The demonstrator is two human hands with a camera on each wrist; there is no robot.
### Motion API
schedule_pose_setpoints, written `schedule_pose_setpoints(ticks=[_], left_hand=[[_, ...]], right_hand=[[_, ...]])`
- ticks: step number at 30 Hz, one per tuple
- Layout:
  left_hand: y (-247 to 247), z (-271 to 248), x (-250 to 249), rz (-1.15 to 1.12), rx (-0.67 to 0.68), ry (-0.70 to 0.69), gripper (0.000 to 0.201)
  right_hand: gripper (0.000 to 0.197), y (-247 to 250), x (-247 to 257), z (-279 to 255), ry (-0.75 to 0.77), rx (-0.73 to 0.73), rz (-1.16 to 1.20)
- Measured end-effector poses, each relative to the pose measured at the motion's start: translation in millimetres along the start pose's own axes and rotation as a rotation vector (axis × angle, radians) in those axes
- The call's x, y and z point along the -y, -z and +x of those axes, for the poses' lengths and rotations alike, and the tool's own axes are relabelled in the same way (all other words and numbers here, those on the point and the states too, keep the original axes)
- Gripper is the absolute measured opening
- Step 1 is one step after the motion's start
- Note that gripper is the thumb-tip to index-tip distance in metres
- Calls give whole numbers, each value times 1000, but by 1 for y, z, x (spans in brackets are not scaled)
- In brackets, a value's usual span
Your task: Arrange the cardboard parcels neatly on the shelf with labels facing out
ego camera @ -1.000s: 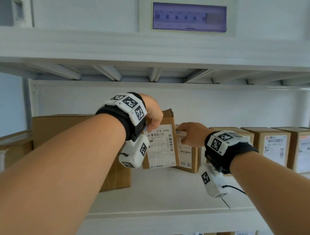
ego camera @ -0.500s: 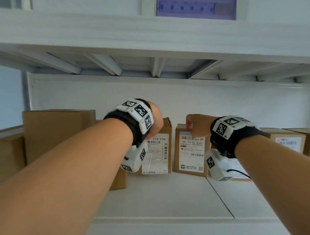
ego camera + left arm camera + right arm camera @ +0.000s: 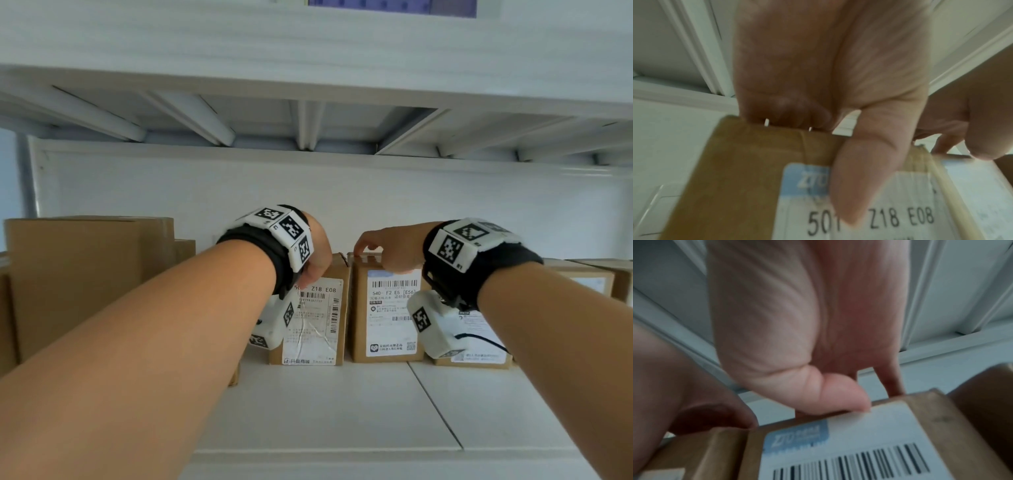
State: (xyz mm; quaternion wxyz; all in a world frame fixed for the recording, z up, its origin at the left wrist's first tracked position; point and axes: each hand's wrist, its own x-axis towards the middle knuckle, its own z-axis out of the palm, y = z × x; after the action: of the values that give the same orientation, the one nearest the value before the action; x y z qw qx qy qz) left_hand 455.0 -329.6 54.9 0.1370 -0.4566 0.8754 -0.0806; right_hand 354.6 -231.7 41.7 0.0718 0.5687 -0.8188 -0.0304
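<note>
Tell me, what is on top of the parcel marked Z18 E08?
The left hand grips the top edge of the Z18 E08 parcel, its thumb down over the label. Fingers go behind the top; the rest of that top is hidden.
</note>
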Motion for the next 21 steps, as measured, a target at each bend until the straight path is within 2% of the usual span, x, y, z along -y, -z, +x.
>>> schedule_pose_setpoints(ticks=[3, 5, 7, 9, 11, 15, 21], left_hand=[[4, 19, -1, -31, 112, -20, 35], [2, 25, 1, -74, 119, -28, 49], [0, 25, 3, -81, 120, -48, 53], [0, 21, 5, -88, 77, -66, 58], [0, 9, 7, -109, 31, -68, 73], [1, -11, 15, -103, -89, -31, 86], [4, -29, 44, -76, -205, -71, 50]], right_hand=[[41, -2, -1, 0, -14, 3, 1], [41, -3, 0, 1, -14, -4, 17], [40, -2, 3, 0, -21, -9, 41], [41, -2, 4, -1, -32, -13, 65], [42, -2, 8, -1, -40, -19, 75], [47, 5, 17, -9, -59, -62, 117], [49, 25, 37, -23, -24, -198, 204]])
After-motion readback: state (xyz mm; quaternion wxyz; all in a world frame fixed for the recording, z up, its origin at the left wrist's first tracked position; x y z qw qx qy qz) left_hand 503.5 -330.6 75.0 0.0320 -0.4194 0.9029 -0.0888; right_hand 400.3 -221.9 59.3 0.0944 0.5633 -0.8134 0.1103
